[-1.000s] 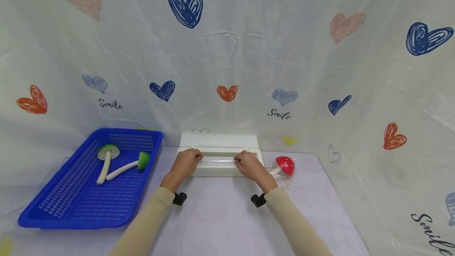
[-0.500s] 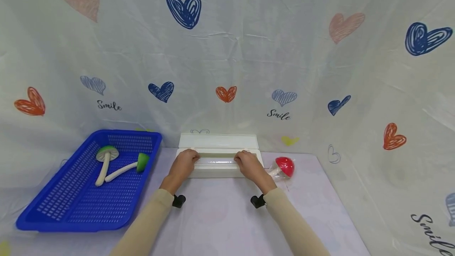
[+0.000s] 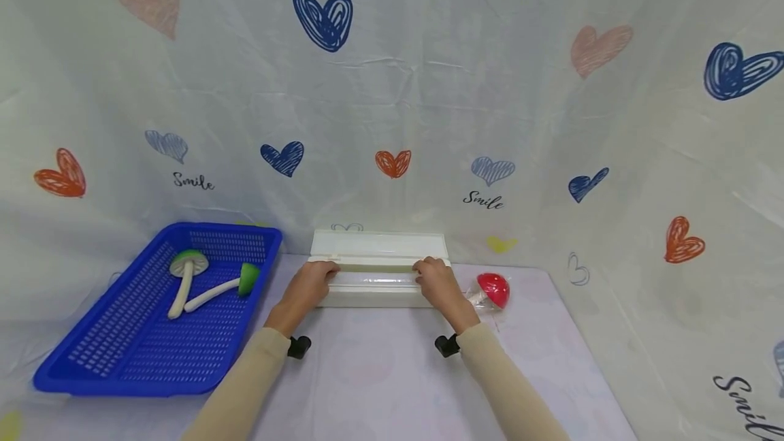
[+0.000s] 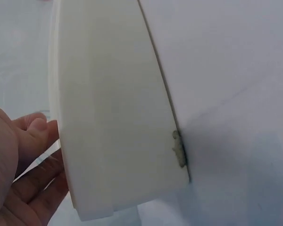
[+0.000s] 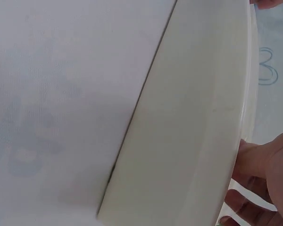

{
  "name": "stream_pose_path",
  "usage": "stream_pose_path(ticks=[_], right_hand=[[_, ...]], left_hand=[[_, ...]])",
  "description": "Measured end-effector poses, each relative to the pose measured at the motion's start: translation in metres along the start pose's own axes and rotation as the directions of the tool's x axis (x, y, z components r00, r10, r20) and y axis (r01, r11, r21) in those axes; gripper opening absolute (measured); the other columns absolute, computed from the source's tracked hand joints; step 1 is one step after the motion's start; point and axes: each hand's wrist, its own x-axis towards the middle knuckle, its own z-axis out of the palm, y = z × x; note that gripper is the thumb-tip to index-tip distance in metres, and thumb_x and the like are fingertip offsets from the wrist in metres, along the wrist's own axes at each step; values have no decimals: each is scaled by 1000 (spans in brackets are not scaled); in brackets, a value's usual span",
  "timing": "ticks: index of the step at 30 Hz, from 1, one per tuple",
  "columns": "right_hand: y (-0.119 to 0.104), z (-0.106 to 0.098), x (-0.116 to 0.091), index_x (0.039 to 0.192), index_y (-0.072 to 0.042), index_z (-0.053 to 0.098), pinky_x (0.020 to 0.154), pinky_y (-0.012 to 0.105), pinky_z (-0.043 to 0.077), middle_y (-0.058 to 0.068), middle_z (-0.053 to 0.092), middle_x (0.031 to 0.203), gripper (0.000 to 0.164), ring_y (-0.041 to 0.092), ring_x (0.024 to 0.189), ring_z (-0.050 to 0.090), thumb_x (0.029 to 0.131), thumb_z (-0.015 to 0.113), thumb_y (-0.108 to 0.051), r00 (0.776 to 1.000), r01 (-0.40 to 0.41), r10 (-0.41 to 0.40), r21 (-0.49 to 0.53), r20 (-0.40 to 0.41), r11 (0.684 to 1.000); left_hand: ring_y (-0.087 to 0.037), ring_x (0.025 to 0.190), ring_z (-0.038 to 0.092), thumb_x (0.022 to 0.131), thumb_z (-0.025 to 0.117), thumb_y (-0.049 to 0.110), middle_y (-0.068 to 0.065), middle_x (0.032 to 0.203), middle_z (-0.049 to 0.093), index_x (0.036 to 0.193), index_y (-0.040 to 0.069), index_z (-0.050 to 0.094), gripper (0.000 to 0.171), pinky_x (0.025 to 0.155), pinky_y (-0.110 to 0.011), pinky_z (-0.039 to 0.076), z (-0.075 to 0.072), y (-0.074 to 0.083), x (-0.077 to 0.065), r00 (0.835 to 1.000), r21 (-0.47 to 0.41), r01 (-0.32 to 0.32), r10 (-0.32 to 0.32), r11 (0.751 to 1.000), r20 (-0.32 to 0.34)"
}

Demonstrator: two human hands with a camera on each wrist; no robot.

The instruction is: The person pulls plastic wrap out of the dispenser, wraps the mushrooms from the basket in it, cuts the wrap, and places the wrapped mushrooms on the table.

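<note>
A white cling film dispenser [image 3: 375, 298] stands on the table with its lid [image 3: 380, 243] raised at the back. Clear, shiny cling film [image 3: 380, 278] shows in its opening, between my two hands. At the left end, my left hand [image 3: 309, 284] bends over the box, thumb and finger pinched together at the film's edge. My right hand [image 3: 437, 282] has curled fingers at the film's right end. Both wrist views show the dispenser's smooth front wall [image 4: 113, 103], with thumb and fingers just behind its upper rim; the film at the fingertips is mostly hidden there.
On the left sits a blue plastic basket [image 3: 165, 366] holding two green-capped toy mushrooms [image 3: 188, 264] with white stems. A red-capped mushroom [image 3: 493, 290] in clear wrapping lies right of the dispenser. A curtain [image 3: 392, 73] printed with hearts hangs behind the table.
My left hand has shifted left toward the dispenser's end, and my right hand slightly to the right, widening the gap between them. Dispenser, basket and mushrooms stay put.
</note>
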Motion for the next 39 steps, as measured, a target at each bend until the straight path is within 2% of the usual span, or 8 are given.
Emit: stream_pose_path(ticks=[4, 9, 13, 19, 28, 32, 35, 39], right_hand=[[4, -3, -2, 93, -8, 78, 75, 50, 58, 9, 73, 91, 4, 33, 88, 69, 93, 74, -8, 1000, -18, 18, -34, -15, 999], [6, -7, -4, 96, -5, 77, 85, 43, 59, 7, 77, 95, 7, 26, 93, 72, 96, 70, -7, 998, -54, 52, 100, 21, 994], [7, -10, -7, 102, -6, 77, 91, 41, 58, 7, 77, 102, 10, 24, 99, 71, 99, 68, -9, 995, -85, 75, 159, 65, 984], [10, -13, -10, 104, -3, 78, 94, 44, 58, 9, 77, 103, 12, 26, 101, 72, 96, 69, -6, 1000, -22, 18, 233, 21, 972], [11, -10, -14, 107, -1, 76, 94, 43, 58, 10, 76, 105, 13, 26, 102, 71, 98, 67, -5, 998, 13, -27, 266, 51, 964], [11, -13, -17, 110, -2, 76, 95, 44, 58, 11, 77, 109, 15, 27, 104, 71, 98, 67, -5, 999, 24, -30, 258, 19, 966], [10, -16, -20, 111, -3, 77, 95, 43, 58, 9, 77, 110, 16, 25, 105, 72, 98, 68, -8, 1000, 8, -13, 260, 20, 966], [9, -18, -23, 106, -3, 78, 93, 42, 59, 9, 78, 105, 13, 25, 102, 73, 97, 70, -8, 1000, 10, -9, 282, -7, 959]], left_hand=[[-35, 103, 71, 94, 70, -2, -17, 107, 74, 113, -2, 75, 20, 89, -46, 59, 2, -2, 0, 1000, -25, -19, 19, 1000, 18], [-32, 93, 67, 93, 72, -1, -14, 99, 68, 106, -2, 77, 15, 81, -44, 59, 4, -3, -1, 999, -63, -22, 20, 998, -37], [-32, 93, 71, 93, 71, 0, -13, 97, 74, 99, 0, 78, 9, 82, -44, 59, 4, -4, -3, 996, -70, -23, 17, 997, -85], [-31, 96, 74, 95, 68, -1, -14, 100, 78, 103, 0, 77, 12, 82, -44, 61, 1, -4, -8, 997, -90, -29, 23, 996, -72], [-35, 99, 72, 90, 74, 0, -18, 104, 76, 118, -5, 72, 28, 86, -48, 59, -3, -5, -15, 999, -135, -48, 48, 990, -7], [-34, 96, 72, 88, 76, -2, -17, 100, 76, 106, -3, 76, 19, 83, -45, 60, -1, -6, -15, 993, -131, -100, 92, 986, -70], [-33, 95, 73, 87, 76, -3, -15, 98, 76, 94, 0, 78, 8, 82, -43, 60, 0, -7, -16, 980, -105, -154, 138, 982, -143], [-32, 95, 75, 90, 74, -1, -14, 99, 78, 97, 1, 78, 8, 82, -43, 61, -3, -7, -20, 979, -100, -153, 137, 983, -152]])
